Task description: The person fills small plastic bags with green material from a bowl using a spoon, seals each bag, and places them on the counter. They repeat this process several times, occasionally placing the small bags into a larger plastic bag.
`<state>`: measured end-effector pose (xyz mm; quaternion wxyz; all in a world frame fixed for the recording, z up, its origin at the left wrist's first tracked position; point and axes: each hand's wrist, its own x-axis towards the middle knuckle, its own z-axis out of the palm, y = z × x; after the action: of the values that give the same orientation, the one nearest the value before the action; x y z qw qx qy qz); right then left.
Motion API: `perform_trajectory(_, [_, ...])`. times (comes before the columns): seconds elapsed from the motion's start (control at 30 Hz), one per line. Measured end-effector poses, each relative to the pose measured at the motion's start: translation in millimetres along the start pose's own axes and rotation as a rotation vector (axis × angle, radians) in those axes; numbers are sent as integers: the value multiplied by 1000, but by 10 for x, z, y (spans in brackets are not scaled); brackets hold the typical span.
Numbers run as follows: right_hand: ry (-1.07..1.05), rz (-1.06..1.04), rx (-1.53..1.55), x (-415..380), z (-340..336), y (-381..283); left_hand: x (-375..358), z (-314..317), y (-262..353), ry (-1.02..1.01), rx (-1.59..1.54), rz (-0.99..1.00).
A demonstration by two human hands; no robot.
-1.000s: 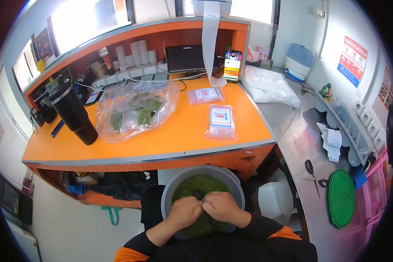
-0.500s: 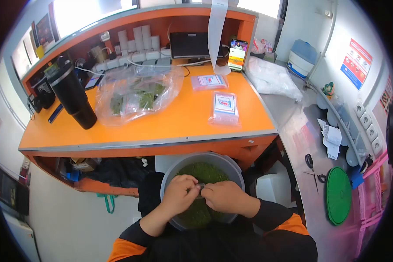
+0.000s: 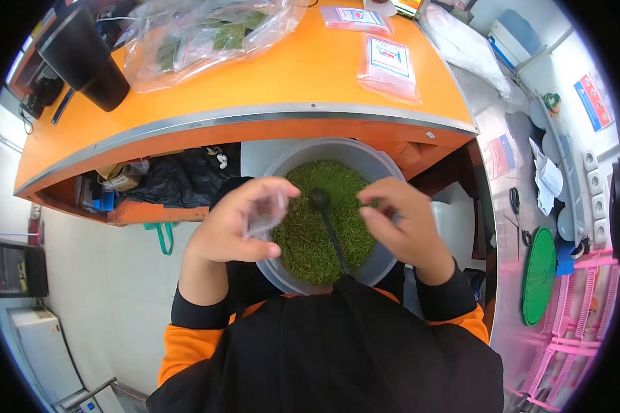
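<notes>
A clear plastic bag [image 3: 267, 213] is in my left hand [image 3: 238, 220], held between thumb and fingers over the left side of the tub. My right hand [image 3: 408, 224] hovers at the tub's right side, its fingers half curled and apart; a small greyish spot shows among them, too blurred to name. Between my hands stands a grey round tub [image 3: 386, 162] holding finely chopped green leaf matter [image 3: 303, 241]. Lying on the green matter is a black long-handled spoon [image 3: 331, 230], its bowl near the middle and its handle toward my body.
On the orange desk [image 3: 255, 93] ahead are a large clear bag [image 3: 145, 55] with green packs, a black tumbler [image 3: 86, 62] and packs of plastic bags [image 3: 389, 65]. The metal counter at right holds scissors [image 3: 515, 203], a green round lid [image 3: 539, 275] and pink racks [image 3: 572, 323].
My hands, together over the tub before, have moved apart to its two sides. The clear bag now shows in my left hand, and the spoon is uncovered. The view has tilted downward.
</notes>
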<state>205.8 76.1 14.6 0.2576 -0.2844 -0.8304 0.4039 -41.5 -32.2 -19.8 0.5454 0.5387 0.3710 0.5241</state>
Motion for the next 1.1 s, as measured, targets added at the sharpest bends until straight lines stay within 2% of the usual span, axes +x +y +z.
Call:
perform_trajectory(0.1, [-403,-1,-483,11,455,353,-52,0,-3,83,-104,86])
perform_trajectory(0.2, [-585,180,-636,-54,795,523,-103,75,3,166,-201,114])
perform_trajectory(0.23, [-615,240,-673,-47,821,523,-115,90,5,188,-216,135])
perform_trajectory(0.37, [-465,280,-724,62,656,467,-161,119,60,321,-139,109])
perform_trajectory(0.47, [-265,23,-941,68,548,648,-159,154,-32,212,-457,86])
perform_trajectory(0.5, [-217,-32,-1010,61,540,673,-133,174,-101,72,-665,83])
perform_trajectory(0.57, [-336,-1,-952,-24,544,621,-42,232,-292,-218,-1070,77])
perform_trajectory(0.67, [-590,46,-848,-164,506,433,-13,335,-434,-289,-1233,32])
perform_trajectory(0.7, [-684,66,-808,-183,479,368,-13,333,-410,-225,-1223,29])
perform_trajectory(0.77, [-658,86,-777,-185,385,337,-18,323,-340,-98,-1201,19])
perform_trajectory(0.9, [-578,175,-601,-137,112,320,41,219,-302,9,-915,67])
perform_trajectory(1.0, [-398,246,-414,-110,-136,243,61,251,-240,240,-517,-7])
perform_trajectory(1.1, [-272,229,-350,-132,-303,157,122,297,-228,308,-364,-19])
